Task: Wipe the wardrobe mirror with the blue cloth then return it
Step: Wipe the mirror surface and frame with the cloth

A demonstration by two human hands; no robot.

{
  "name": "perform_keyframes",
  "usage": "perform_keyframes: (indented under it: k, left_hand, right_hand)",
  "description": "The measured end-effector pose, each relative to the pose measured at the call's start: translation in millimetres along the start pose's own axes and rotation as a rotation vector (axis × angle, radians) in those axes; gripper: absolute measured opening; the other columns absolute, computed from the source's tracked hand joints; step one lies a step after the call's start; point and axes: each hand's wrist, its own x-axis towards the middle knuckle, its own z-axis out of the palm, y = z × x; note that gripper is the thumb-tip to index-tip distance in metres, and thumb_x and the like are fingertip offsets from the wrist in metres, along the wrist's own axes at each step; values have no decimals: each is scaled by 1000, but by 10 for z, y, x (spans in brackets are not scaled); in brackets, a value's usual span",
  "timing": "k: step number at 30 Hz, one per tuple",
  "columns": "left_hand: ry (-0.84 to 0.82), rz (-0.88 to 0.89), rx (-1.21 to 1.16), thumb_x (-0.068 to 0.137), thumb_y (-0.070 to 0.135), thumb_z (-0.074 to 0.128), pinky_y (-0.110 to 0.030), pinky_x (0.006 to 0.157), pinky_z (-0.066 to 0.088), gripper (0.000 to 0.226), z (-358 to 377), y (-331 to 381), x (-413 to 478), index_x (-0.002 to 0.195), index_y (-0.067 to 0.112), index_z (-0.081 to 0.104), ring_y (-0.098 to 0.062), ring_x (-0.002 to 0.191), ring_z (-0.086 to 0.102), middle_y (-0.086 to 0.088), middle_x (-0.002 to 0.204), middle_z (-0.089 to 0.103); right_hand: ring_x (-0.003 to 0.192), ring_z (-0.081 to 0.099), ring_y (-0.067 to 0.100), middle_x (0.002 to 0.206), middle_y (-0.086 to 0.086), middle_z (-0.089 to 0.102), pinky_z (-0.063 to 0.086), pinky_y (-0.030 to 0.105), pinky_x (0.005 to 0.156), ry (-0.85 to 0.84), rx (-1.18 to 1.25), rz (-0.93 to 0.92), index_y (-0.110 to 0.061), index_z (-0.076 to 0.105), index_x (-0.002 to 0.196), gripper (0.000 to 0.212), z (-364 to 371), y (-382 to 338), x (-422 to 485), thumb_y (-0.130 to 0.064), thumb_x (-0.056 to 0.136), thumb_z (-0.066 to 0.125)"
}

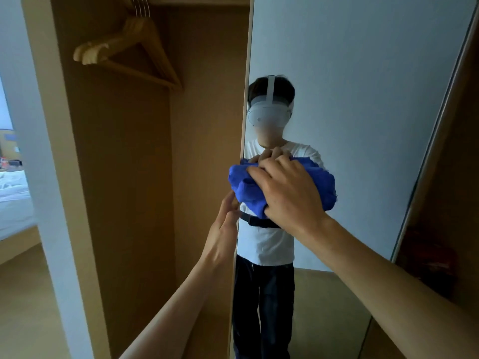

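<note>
Right hand (287, 187), one: fingers curled over one bunched blue cloth (246, 187), pressed to the mirror (363, 99).
Left hand (223, 229), one: I log straight fingers touching the mirror's edge below-left of the cloth; wooden hangers (96, 51) up-left of it, count unclear.

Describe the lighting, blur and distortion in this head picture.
Head view: dim, cool, even light, no glare on the mirror; the wardrobe interior sits in shade; the wide-angle lens tilts the mirror's straight edges; the hangers look soft; the blue cloth and the right hand gripping it are fairly sharp.
</note>
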Motion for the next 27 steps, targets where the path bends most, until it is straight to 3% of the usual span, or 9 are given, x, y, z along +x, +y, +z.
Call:
perform_keyframes:
  k: [6, 12, 16, 18, 20, 24, 27]
  left_hand:
    - [80, -41, -143, 101, 10, 36, -47, 108, 48, 43, 25, -105, 17, 131, 25, 62, -17, 118, 65, 1, 122, 72]
    - [131, -52, -178, 83, 30, 38, -28, 80, 54, 41, 15, -144, 22, 108, 14, 66, -11, 88, 67, -1, 95, 73]
    - [137, -56, -173, 102, 27, 31, -46, 95, 55, 41, 30, -187, 38, 115, 7, 64, -29, 105, 68, -16, 110, 72]
    - [132, -67, -155, 106, 30, 24, -36, 92, 54, 45, 36, -195, 31, 116, 16, 66, -18, 107, 70, -8, 114, 74]
    - [120, -76, -114, 105, 42, 20, -28, 92, 50, 49, 44, -183, 27, 116, 30, 66, -5, 107, 68, 3, 118, 74]
    - [95, -77, -23, 91, 69, 21, -43, 105, 47, 56, 72, -166, 15, 120, 42, 61, -9, 117, 61, 11, 125, 66]
    - [105, -87, 3, 88, 79, 23, -42, 104, 44, 58, 127, -206, -27, 126, 47, 54, -9, 122, 57, 18, 127, 62]
  right_hand:
    - [91, 52, 29, 102, 7, 60, 40, 41, 82, -89, 62, 30, -14, 58, 117, 42, 222, -260, -363, -11, 75, 58]
    - [84, 50, 25, 97, 4, 60, 41, 39, 75, -114, 106, 18, -16, 58, 110, 37, 308, -369, -519, -12, 74, 63]
    - [83, 49, 25, 94, 3, 58, 38, 38, 74, -102, 110, -17, -17, 57, 107, 34, 283, -305, -500, -9, 76, 45]
    - [84, 49, 26, 96, 3, 59, 37, 38, 74, -89, 111, -22, -17, 58, 109, 39, 242, -245, -474, -8, 75, 40]
    - [86, 51, 28, 100, 5, 61, 38, 40, 75, -64, 102, 18, -15, 59, 112, 36, 197, -164, -406, -8, 78, 49]
    - [94, 51, 30, 108, 8, 60, 42, 44, 85, -31, 41, 70, -14, 57, 115, 30, 55, 105, -181, -15, 86, 46]
    - [89, 54, 29, 103, 7, 64, 44, 42, 77, 71, 83, 124, -12, 64, 114, 33, -18, 261, -136, -11, 81, 59]
